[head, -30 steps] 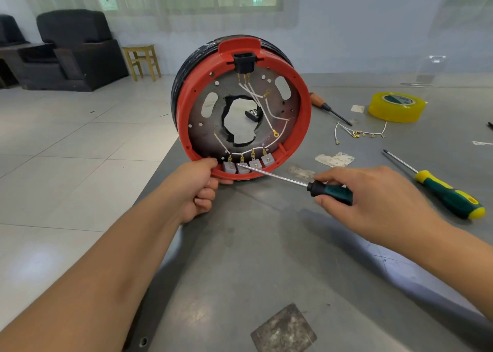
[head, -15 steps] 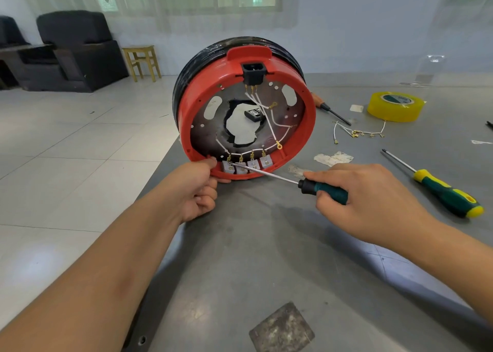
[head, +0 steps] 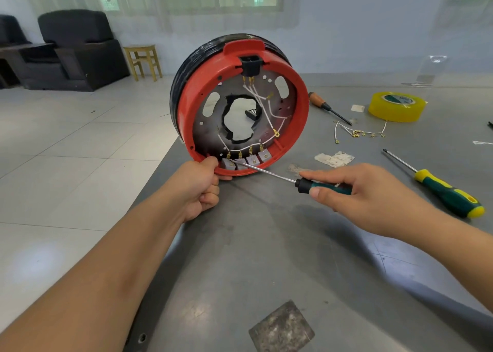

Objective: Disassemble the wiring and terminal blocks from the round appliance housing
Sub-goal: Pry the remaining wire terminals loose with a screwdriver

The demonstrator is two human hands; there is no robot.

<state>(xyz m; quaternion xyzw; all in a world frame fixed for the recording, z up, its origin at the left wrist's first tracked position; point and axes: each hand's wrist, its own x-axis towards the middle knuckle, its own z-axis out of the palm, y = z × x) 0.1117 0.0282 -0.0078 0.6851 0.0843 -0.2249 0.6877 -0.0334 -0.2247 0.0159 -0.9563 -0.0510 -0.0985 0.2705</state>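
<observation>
The round red housing (head: 302, 116) with a black outer band stands on edge on the grey table, open side toward me. Inside, white wires (head: 262, 103) with brass lugs run from a black socket (head: 250, 64) at the top down to several grey terminal blocks (head: 253, 160) along the bottom rim. My left hand (head: 198, 188) grips the lower left rim. My right hand (head: 360, 194) holds a dark green-handled screwdriver (head: 324, 187), its tip resting at the leftmost terminal blocks.
A green-and-yellow screwdriver (head: 448, 194) lies at right, a wooden-handled one (head: 324, 106) behind the housing. A yellow tape roll (head: 397, 106) and a loose wire harness (head: 358, 132) sit at the back right. The table's left edge drops to tiled floor (head: 66, 151).
The housing has tilted and turned slightly, showing more of its black band. My right hand has shifted a little on the screwdriver handle; its tip stays at the terminal blocks.
</observation>
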